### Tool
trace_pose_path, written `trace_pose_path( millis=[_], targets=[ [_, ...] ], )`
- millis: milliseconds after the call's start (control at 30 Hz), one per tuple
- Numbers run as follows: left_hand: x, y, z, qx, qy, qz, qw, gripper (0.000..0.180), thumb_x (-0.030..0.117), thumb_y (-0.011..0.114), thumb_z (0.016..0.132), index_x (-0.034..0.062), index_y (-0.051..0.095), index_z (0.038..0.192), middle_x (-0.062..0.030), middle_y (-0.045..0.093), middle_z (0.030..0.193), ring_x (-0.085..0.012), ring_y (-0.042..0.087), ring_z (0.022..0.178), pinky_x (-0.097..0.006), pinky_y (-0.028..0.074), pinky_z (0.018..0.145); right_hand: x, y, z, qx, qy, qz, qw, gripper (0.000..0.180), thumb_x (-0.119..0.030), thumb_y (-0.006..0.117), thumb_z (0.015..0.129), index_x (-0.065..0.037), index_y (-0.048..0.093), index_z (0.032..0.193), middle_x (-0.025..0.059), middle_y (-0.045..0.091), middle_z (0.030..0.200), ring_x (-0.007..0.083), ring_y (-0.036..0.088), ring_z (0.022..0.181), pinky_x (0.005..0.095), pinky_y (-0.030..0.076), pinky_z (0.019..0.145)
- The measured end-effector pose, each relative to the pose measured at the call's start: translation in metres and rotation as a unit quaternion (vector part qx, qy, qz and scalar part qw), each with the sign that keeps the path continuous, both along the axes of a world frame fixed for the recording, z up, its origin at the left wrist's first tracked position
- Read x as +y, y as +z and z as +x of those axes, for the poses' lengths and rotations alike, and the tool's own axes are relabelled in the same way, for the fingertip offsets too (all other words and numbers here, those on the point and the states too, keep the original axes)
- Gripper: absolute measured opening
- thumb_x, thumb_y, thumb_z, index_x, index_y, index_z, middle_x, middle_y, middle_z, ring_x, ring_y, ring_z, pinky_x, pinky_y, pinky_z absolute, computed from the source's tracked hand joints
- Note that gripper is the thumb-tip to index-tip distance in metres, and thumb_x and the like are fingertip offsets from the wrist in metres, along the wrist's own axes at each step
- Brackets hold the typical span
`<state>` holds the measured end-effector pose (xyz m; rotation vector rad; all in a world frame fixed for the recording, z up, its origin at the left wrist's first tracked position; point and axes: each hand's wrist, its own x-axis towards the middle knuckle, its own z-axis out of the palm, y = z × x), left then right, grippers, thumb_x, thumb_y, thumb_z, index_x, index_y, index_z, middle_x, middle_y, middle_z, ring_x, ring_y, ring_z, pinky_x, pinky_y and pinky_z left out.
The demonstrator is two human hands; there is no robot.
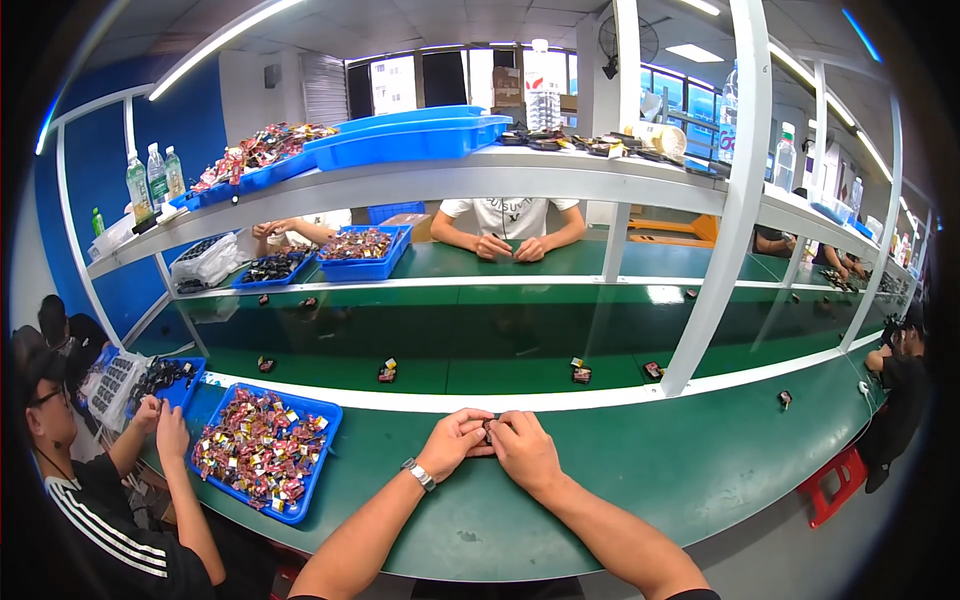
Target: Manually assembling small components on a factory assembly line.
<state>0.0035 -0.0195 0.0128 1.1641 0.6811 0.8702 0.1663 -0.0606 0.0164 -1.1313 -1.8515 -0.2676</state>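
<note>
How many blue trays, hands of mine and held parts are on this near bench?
Blue trays: 2
Hands, left hand and right hand: 2
Part, pinched between both: 1
Total: 5

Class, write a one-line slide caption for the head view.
Both hands pinch a small dark part over a green bench beside a blue tray.

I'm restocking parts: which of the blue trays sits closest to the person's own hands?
The blue tray heaped with small colourful pieces, on the green bench just left of the left hand. The other blue trays lie across the belt or up on the shelf.
</note>
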Motion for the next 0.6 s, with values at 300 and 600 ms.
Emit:
trace_pose_path(
  millis=[300,600],
  targets=[
    [0.003,-0.003,0.002,-0.004,0.013,-0.01,1.0,0.024,0.005,0.049,0.099,0.0009,0.052,0.122,-0.0099,0.064,0.113,-0.0169,0.065,0.102,-0.032,0.058,0.085,0.001,0.004,0.007,-0.012,0.012,0.022,1.0,0.018,-0.01,0.074,0.077,-0.007,0.069,0.094,0.0067,0.061,0.097,0.0232,0.061,0.082,0.0348,0.054,0.07],
    [0.001,0.002,-0.002,-0.032,0.034,-0.012,0.999,0.029,0.007,0.05,0.099,0.0026,0.05,0.128,-0.0131,0.06,0.125,-0.0212,0.063,0.11,-0.034,0.056,0.089,0.019,-0.008,0.01,0.088,0.036,-0.096,0.991,0.03,-0.012,0.079,0.072,-0.005,0.069,0.1,0.0113,0.063,0.108,0.0272,0.065,0.091,0.0359,0.055,0.078]
  ],
)
